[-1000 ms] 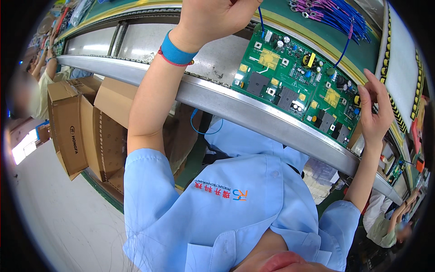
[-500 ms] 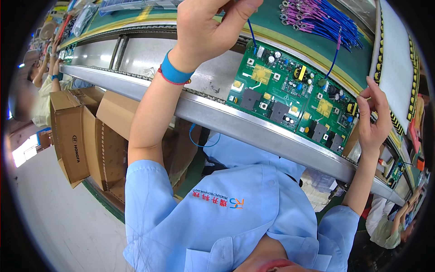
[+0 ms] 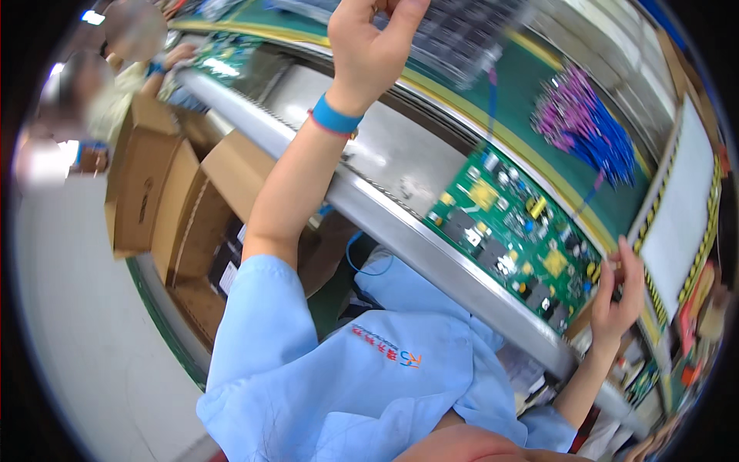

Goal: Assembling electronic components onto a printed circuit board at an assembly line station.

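A green circuit board (image 3: 531, 231) with black blocks, yellow patches and small parts lies on the metal rail line in front of me. A blue wire (image 3: 492, 112) with a purple sleeve rises from its far left corner; a second blue wire (image 3: 591, 199) stands near its far right edge. My left hand (image 3: 368, 54), with a blue wristband, is raised at the top edge beside a dark tray of black parts (image 3: 462, 31). Its fingers bend, but the tips are cut off. At the board's right end, my right hand (image 3: 620, 296) is open, fingers apart.
A bundle of blue wires with purple ends (image 3: 589, 127) lies on the green bench beyond the board. Open cardboard boxes (image 3: 146, 177) stand at my left. The metal rail (image 3: 431, 266) runs between me and the board. Another person's hand (image 3: 181, 54) is by a farther board.
The view has turned, bringing the dark tray into sight. My left hand is now apart from the blue wire that ran up to it. My right hand remains by the board's right end.
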Tool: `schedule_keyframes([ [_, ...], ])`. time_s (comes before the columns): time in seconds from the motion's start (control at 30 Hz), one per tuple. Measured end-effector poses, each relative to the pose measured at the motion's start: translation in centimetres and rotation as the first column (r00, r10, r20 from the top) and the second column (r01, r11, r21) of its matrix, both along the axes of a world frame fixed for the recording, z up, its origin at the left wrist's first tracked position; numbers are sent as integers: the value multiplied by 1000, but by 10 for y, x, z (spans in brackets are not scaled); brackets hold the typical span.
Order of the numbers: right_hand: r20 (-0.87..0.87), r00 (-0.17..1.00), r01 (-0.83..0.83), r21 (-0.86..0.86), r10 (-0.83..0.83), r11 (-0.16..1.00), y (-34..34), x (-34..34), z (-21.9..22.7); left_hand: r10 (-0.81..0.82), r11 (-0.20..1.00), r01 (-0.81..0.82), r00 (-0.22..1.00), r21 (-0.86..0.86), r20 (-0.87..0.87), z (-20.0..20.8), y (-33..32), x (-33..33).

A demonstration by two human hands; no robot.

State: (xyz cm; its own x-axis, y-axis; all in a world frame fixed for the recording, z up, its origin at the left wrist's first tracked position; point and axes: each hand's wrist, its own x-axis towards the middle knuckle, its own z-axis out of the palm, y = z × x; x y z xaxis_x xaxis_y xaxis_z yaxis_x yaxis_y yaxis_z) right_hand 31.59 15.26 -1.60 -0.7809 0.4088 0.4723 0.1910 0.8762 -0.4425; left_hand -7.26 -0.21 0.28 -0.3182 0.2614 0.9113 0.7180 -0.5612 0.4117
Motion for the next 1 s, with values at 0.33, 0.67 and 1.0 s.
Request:
schedule_keyframes([
  [0.33,52,994,-94,-109,100,990,-14,12,6,871,491,-836,480,-245,106,-29,-194,-208],
  [0.67,319,722,-627,-70,613,776,-88,-127,44,994,-87,-637,-1,-766,-113,-99,-303,-308],
  [1.0,466,745,-593,136,477,794,-118,-160,11,494,-515,-740,155,-432,-856,-125,-396,-351],
])
